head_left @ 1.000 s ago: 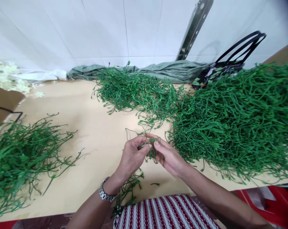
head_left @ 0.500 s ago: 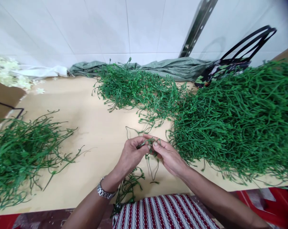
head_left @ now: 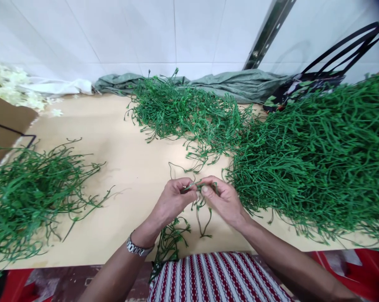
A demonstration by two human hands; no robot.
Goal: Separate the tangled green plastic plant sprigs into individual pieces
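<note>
My left hand point(head_left: 178, 197) pinches a thin green plastic stem point(head_left: 192, 185) between thumb and forefinger, over the middle of the table. Close by on the right, my right hand point(head_left: 222, 199) grips the same small bit of greenery with thumb and fingers; the fingertips of both hands nearly meet. Loose stem ends point(head_left: 203, 224) dangle beneath the hands. A small bunch of green stems point(head_left: 172, 239) lies at the table's front edge, partly behind my left wrist. Exactly how the stems join between the fingers is hidden.
A big heap of green stems point(head_left: 318, 167) covers the right side, running into a smaller pile point(head_left: 189, 109) at the back. Another pile of greenery point(head_left: 29, 197) lies left, beside a cardboard box point(head_left: 7, 126) and pale flowers point(head_left: 13, 84). A dark bag point(head_left: 302, 90) and green cloth point(head_left: 240, 86) line the wall.
The view has shifted slightly, so the scene sits a little higher and further right. My right hand's fingers have bent more around the greenery; both hands keep their hold.
</note>
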